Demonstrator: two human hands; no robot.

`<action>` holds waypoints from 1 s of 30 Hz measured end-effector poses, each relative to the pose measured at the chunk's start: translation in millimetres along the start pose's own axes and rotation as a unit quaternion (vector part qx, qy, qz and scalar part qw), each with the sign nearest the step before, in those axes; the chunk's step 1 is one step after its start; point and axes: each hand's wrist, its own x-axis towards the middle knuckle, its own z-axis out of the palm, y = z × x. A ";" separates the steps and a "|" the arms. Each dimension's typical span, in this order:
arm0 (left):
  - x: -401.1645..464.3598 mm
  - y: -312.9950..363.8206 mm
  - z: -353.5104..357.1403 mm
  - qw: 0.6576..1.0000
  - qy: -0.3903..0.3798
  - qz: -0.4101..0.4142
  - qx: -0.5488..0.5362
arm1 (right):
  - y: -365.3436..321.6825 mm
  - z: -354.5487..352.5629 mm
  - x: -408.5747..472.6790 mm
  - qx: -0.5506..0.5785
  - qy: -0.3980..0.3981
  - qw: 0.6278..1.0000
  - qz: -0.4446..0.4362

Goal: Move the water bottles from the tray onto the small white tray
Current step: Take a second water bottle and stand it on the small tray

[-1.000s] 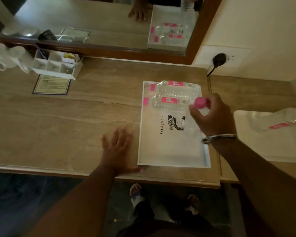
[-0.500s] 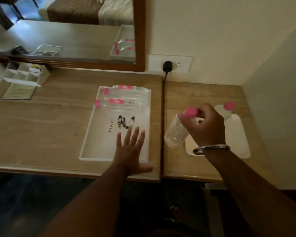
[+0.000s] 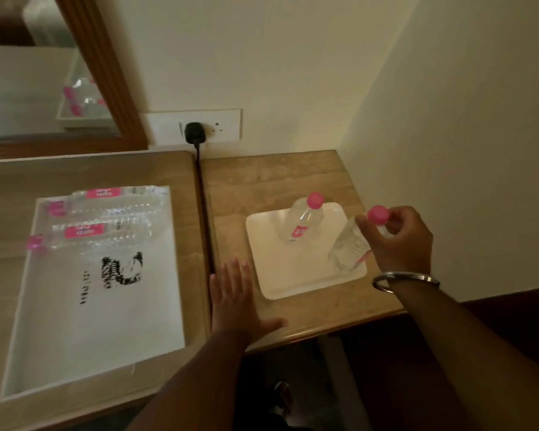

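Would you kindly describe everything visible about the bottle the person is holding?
The held bottle is clear, ribbed plastic with a pink cap and a sliver of pink label low on its body. The right hand grips it near the cap. It tilts, base down over the near right corner of the small white tray; whether the base touches is unclear.

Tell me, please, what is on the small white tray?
One bottle stands there; the right hand holds a second, tilted, over its right edge. Contact with the tray is unclear.
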 end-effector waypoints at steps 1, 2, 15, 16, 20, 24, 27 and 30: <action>6.1 0.8 3.3 1.000 -0.006 -0.009 -0.017 | 4.5 6.2 8.2 -0.003 0.002 1.000 0.009; 6.2 1.2 6.9 1.000 -0.005 -0.014 -0.028 | 8.1 10.5 12.9 0.000 0.001 1.000 0.019; 22.9 2.0 34.7 1.000 -0.018 0.001 -0.018 | 37.5 74.7 56.2 0.001 -0.006 1.000 0.011; 22.8 1.7 34.4 1.000 -0.012 0.002 -0.009 | 37.6 76.4 57.7 0.002 -0.005 1.000 0.002; 23.4 3.7 34.9 1.000 -0.014 -0.006 0.011 | 41.5 80.1 60.6 0.017 -0.014 1.000 -0.012; 24.5 6.4 33.5 0.999 -0.020 -0.026 0.031 | 47.6 80.8 58.5 0.033 -0.032 0.999 -0.025; 22.2 9.1 29.5 0.997 -0.025 -0.031 0.070 | 48.7 76.9 59.7 0.034 -0.049 0.998 -0.023; 19.3 10.4 25.0 0.994 -0.008 -0.037 0.100 | 51.2 75.6 45.3 0.040 -0.042 0.998 -0.001</action>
